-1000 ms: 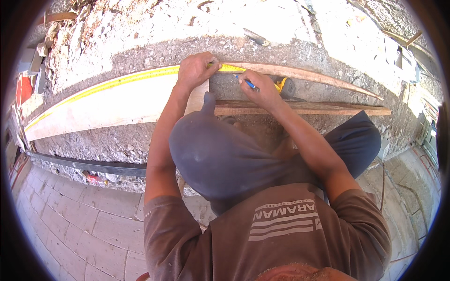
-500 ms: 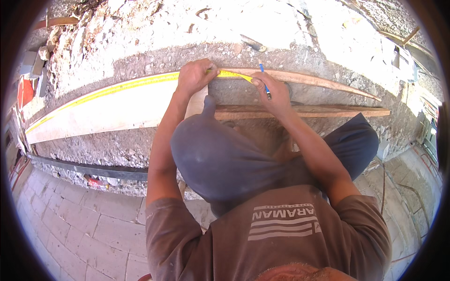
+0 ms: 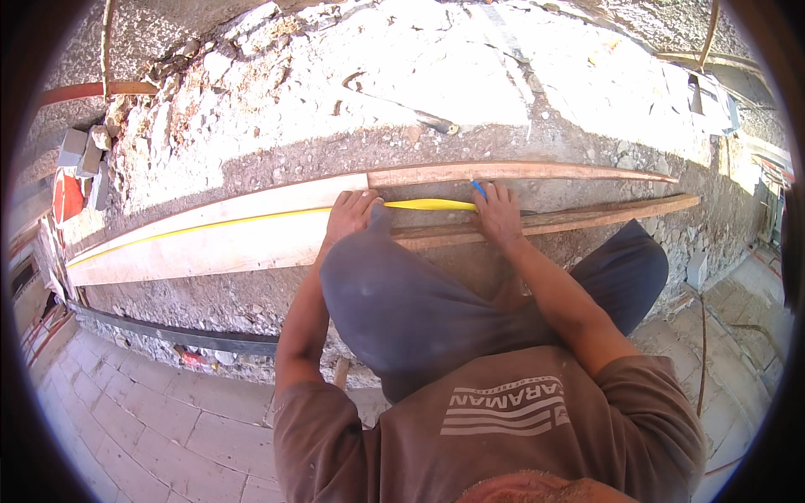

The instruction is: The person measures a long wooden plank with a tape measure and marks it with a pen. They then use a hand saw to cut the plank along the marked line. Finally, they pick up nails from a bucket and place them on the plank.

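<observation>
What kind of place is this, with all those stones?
It's probably a building site. You can see rough, stony ground, grey blocks piled at the far left, and a pale wooden board with a yellow measuring tape stretched over it.

Place: open-air building site, seemingly | Ground: broken, stony rubble [image 3: 285, 80], part in hard sun, part in shade | Floor: pavers [image 3: 193, 411] along the near edge | Materials: grey blocks [image 3: 72, 147] piled at far left, a pale board [image 3: 210, 253], rough timber [image 3: 587, 217] | Tool: yellow tape [image 3: 432, 204] stretched across the board
</observation>
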Available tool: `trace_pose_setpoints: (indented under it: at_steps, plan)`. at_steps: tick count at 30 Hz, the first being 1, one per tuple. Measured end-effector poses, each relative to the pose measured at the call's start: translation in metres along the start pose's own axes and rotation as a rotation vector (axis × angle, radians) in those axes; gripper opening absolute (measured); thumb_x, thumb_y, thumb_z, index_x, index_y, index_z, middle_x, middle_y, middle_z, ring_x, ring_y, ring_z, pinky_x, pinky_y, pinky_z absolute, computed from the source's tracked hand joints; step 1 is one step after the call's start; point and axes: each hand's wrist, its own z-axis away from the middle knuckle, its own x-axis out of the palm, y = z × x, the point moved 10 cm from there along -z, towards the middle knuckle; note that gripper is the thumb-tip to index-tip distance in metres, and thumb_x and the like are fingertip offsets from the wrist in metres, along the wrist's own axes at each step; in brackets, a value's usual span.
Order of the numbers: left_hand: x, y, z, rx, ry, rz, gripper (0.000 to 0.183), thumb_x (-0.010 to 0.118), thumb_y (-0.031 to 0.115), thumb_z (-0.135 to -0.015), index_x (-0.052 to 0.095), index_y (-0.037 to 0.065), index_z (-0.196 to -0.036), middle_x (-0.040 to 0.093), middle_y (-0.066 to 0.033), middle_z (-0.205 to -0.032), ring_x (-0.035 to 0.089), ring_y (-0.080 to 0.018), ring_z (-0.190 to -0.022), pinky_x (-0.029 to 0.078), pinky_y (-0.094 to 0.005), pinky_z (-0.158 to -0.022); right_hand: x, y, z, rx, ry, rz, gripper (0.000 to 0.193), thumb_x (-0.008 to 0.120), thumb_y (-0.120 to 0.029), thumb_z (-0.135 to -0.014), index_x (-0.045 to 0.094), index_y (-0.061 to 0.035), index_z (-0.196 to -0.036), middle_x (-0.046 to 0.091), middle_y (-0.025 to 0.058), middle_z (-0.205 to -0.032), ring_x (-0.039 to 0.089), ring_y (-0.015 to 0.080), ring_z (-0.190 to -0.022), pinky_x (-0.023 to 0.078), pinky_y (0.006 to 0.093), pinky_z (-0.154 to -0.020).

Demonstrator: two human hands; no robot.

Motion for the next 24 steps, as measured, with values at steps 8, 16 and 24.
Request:
trace_pose_setpoints:
  at_steps: [8, 16, 24]
  plan:
    - [-0.014, 0.003, 0.013, -0.057, -0.088, -0.04, 0.027, 0.063, 0.019, -0.081, 0.063, 0.005, -0.104, 0.066, -0.0109, -0.101, 0.064, -0.0258, -0.091, 0.048, -0.0398, -0.079, -0.018, 0.005, -0.008, -0.099, -0.196, -0.281, 0.05, 0.07, -0.015, -0.079, 0.055, -0.0075, -0.126, 0.053, 0.0126, -0.13, 0.054, 0.0343, -0.116, 0.046, 0.0465, -0.096]
    - [-0.047, -0.042, 0.013, -0.337, -0.404, 0.063, 0.014, 0.071, 0.022, -0.084, 0.065, 0.009, -0.088, 0.067, -0.0131, -0.076, 0.065, -0.0325, -0.072, 0.05, -0.0425, -0.068, -0.058, -0.002, -0.022, -0.053, -0.934, -1.04, 0.065, 0.07, -0.035, -0.081, 0.054, -0.0037, -0.136, 0.057, 0.017, -0.134, 0.056, 0.0276, -0.121, 0.046, 0.038, -0.099]
    - [-0.057, -0.002, -0.007, -0.555, -0.596, 0.212, 0.023, 0.065, 0.03, -0.088, 0.067, 0.007, -0.091, 0.069, -0.0183, -0.084, 0.066, -0.0396, -0.082, 0.051, -0.0458, -0.074, -0.046, -0.054, -0.04, -0.231, -0.917, -0.883, 0.063, 0.069, -0.047, -0.082, 0.062, -0.0009, -0.124, 0.064, 0.0149, -0.118, 0.061, 0.0236, -0.109, 0.048, 0.034, -0.092]
